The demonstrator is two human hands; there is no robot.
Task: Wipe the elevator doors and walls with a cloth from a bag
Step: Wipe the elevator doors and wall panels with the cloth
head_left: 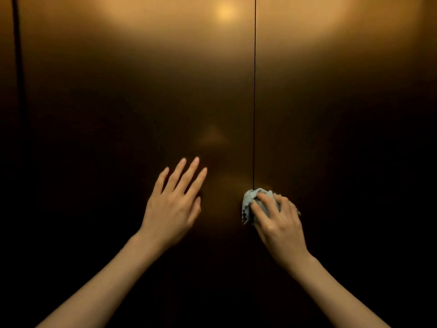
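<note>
Two bronze-coloured elevator doors fill the view, the left door (132, 95) and the right door (343, 95), meeting at a thin dark seam (254, 91). My right hand (279, 223) grips a bunched pale grey-blue cloth (248, 204) and holds it against the doors at the seam, low down. My left hand (175, 204) lies on the left door with its fingers straight and spread, a little left of the cloth. No bag is in view.
A dark vertical edge (19, 67) runs down the far left, where the left door meets the frame. Ceiling light reflects as a bright spot (224, 11) near the top; the lower part of the doors is in deep shadow.
</note>
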